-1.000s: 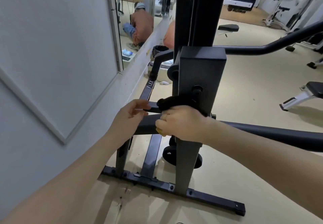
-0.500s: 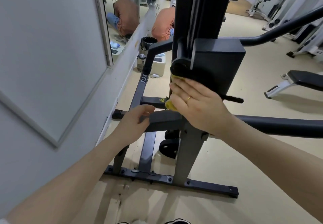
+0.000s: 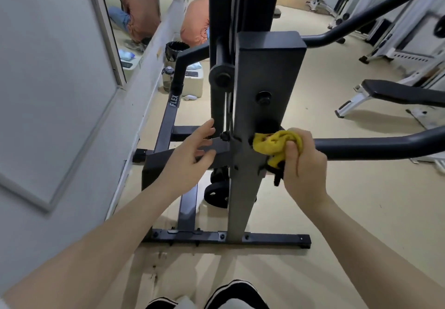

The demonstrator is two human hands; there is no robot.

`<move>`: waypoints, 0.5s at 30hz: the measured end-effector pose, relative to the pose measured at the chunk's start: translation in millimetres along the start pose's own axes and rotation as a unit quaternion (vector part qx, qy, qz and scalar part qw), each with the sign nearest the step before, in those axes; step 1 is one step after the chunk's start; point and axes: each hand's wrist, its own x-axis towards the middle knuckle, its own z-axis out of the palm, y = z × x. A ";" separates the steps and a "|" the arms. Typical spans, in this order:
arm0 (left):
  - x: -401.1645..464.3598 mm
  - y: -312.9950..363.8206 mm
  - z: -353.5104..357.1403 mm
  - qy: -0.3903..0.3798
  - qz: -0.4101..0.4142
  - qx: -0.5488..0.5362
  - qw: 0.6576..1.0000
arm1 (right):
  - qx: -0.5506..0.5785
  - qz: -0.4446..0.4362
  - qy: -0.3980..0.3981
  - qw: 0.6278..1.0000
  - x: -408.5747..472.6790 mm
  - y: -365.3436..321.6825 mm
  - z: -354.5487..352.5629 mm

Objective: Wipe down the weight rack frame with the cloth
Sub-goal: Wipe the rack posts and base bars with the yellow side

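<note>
The dark grey weight rack frame [image 3: 243,195] stands upright in front of me on a floor base bar. My right hand [image 3: 304,164] grips a bunched yellow cloth [image 3: 274,146] and presses it against the right side of the upright post, where a horizontal arm joins it. My left hand [image 3: 190,154] is left of the post with its fingers spread around the short cross bar; whether they touch it I cannot tell. A black weight plate [image 3: 215,194] sits low behind the post.
A grey wall with a mirror [image 3: 134,19] runs along the left. A person in an orange shirt [image 3: 195,21] crouches behind the rack. A water bottle [image 3: 167,78] and white box stand on the floor there. A bench [image 3: 397,94] and other machines are to the right.
My right hand moved with the cloth from the left front of the post, up by the pulley, down to its right side. My left hand loosened on the cross bar and spread its fingers.
</note>
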 end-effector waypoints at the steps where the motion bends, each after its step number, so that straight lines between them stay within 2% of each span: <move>1: 1.8 2.0 4.3 -0.004 0.007 -0.001 1.000 | 0.013 0.073 0.038 0.996 0.1 3.7 -4.6; 4: 6.9 5.3 16.8 -0.012 0.019 -0.009 1.000 | 0.075 0.249 0.143 0.955 13.9 12.9 -20.3; 6: 11.6 7.7 25.1 -0.001 0.031 -0.007 0.999 | 0.112 0.308 0.189 0.926 28.4 17.9 -27.3; 7: 14.1 9.3 29.3 0.011 0.043 -0.005 0.999 | 0.141 0.321 0.183 0.919 35.6 19.5 -25.2; 9: 17.5 16.7 37.9 0.042 0.069 -0.011 0.997 | 0.230 0.292 0.099 0.923 46.3 14.1 -12.0; 11: 19.7 23.7 46.7 0.072 0.085 -0.041 0.993 | 0.289 0.224 -0.041 0.930 42.3 6.0 11.2; 13: 20.6 29.5 54.3 0.107 0.080 -0.064 0.989 | 0.245 0.159 -0.134 0.947 30.7 8.1 25.5; 15: 21.1 34.2 60.7 0.144 0.061 -0.083 0.984 | 0.184 0.111 -0.181 0.960 25.1 25.7 25.8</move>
